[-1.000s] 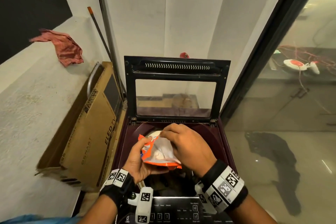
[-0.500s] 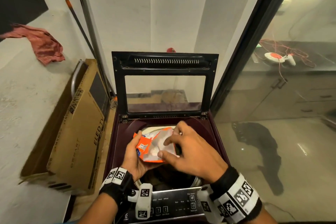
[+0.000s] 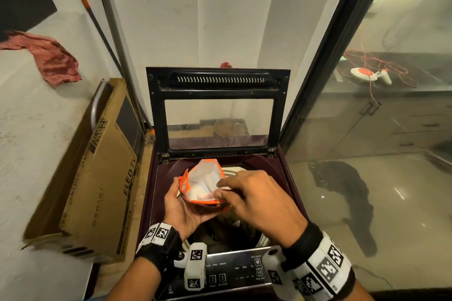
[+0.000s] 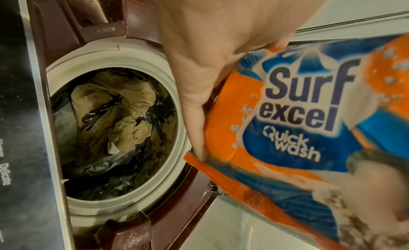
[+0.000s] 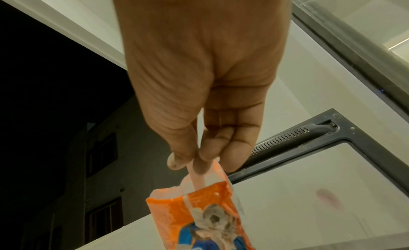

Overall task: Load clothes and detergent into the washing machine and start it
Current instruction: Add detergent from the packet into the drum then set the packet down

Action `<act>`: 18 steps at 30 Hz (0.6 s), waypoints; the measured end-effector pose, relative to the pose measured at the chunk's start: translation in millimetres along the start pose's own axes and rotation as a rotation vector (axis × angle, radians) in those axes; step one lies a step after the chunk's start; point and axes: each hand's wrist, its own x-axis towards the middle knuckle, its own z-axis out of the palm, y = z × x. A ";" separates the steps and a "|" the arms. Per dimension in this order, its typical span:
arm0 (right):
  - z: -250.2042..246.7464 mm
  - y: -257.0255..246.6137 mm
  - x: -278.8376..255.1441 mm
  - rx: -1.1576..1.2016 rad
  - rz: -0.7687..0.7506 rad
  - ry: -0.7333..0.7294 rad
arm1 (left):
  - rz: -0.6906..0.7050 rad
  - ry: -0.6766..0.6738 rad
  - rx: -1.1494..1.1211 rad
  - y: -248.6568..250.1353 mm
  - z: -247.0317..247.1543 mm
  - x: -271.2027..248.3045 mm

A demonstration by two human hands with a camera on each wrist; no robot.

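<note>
An orange and blue Surf Excel detergent packet [image 3: 201, 183] [image 4: 298, 122] [image 5: 199, 215] is held over the open top-loading washing machine [image 3: 156, 203], its torn mouth facing up and away from me. My left hand [image 3: 181, 205] [image 4: 210, 61] grips the packet from the left and below. My right hand [image 3: 244, 193] [image 5: 199, 157] pinches a thin pale pink strip [image 5: 198, 176] between thumb and fingers; the strip runs down into the packet's mouth. In the drum lie tan and grey clothes [image 4: 110, 114]. The lid [image 3: 217, 80] stands upright behind.
The control panel [image 3: 234, 271] lies under my wrists. A cardboard TV box [image 3: 97, 178] leans against the machine's left side, below a ledge with a red cloth [image 3: 53, 58]. A glass door [image 3: 379, 129] runs along the right, and a thin rod [image 3: 97, 27] leans in the corner.
The packet has been tipped so its mouth faces up and away. My right hand has shifted from the packet's top edge to its right side, fingers at the mouth.
</note>
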 end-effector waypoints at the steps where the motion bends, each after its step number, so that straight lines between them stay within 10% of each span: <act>1: -0.5 -1.5 1.8 0.016 -0.003 0.005 | 0.009 -0.004 0.004 0.4 0.4 -0.3; 18: 28.0 -7.3 5.2 -0.380 -0.166 -0.076 | -0.064 0.011 -0.023 2.3 -6.0 5.1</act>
